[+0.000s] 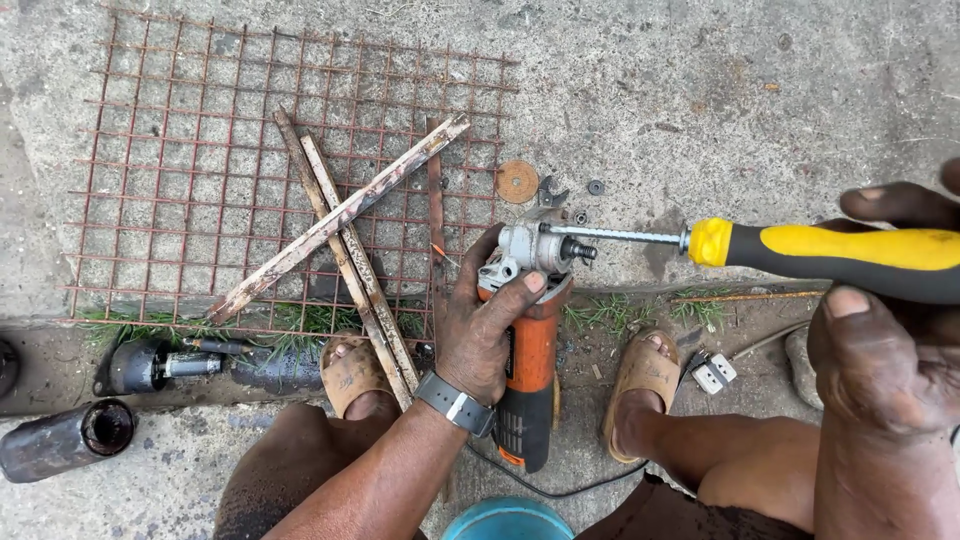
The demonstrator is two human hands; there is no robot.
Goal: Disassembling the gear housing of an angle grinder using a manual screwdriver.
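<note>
Centrally, the left hand (485, 335) wraps its fingers tight around the orange angle grinder (527, 350), body pointing up-frame, grey head at frame centre. From the right edge, the right hand (890, 330) clasps the yellow-and-black screwdriver (800, 248), whose horizontal shaft runs leftward, tip touching the grinder's head.

Rough grey concrete ground (720, 90) fills the frame, stained and cracked, lit by flat daylight. In the upper left lies a rusty wire mesh grid (190, 150) with several worn metal strips (340, 215) crossed on top of it. Thin tufts of grass (610, 312) grow along a seam across the middle. Near top centre sit a rusty round disc (517, 181) and small washers (596, 187). Dark cylindrical parts (70, 435) rest at lower left
</note>
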